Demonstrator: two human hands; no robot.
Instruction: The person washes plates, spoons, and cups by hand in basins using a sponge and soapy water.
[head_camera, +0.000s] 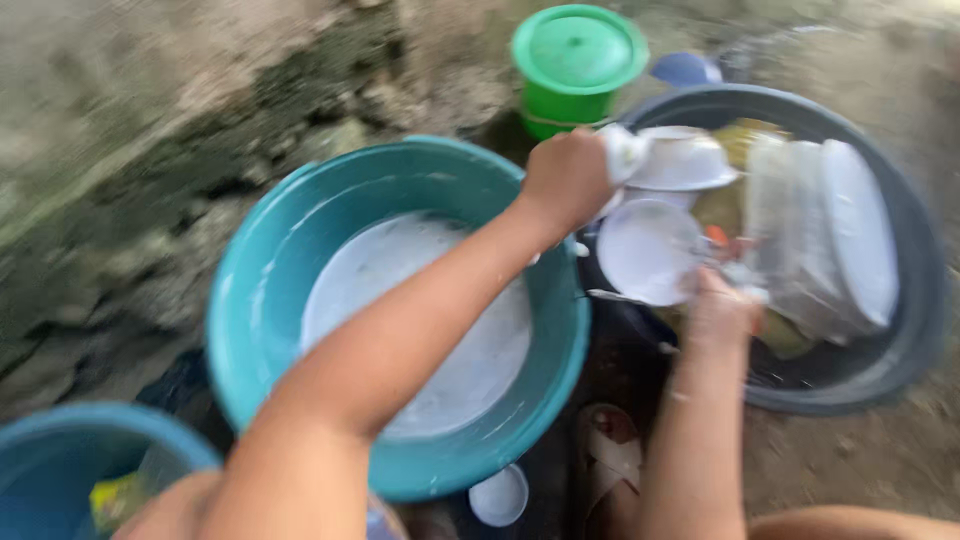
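Left hand (568, 178): reaches across the teal basin from the lower left, fingers clenched on the rim of a white bowl (683, 158), holding it above the dark basin.
Right hand (722, 305): comes up from the bottom edge; fingers closed on a small white plate (648, 250), which is tilted toward the camera just below the bowl. The view is blurred, so the exact grip is hard to read, but the plate seems pinched at its right edge.
White bowl: upright, just above the small white plate and beside the stacked dishes.
Dark basin (915, 300): round, grey-black, on the ground at the right; it holds the dishes.
Stacked plates (835, 235): several white plates stand on edge, leaning together in the right half of the dark basin, with something yellowish under and behind them.
Teal basin (262, 290): large, round, in the middle of the view, holding milky white water; it touches or nearly touches the dark basin.
Green bucket (575, 65): lidded, stands on the ground behind the two basins.
Blue tub (75, 450): only partly in view at the lower left corner, with something yellow-green inside.
Small white dish (498, 496): lies on the ground just below the teal basin.
Sandal (610, 455): on the ground between the basins, at the bottom.
Ground (150, 120): rough, stony, damp.
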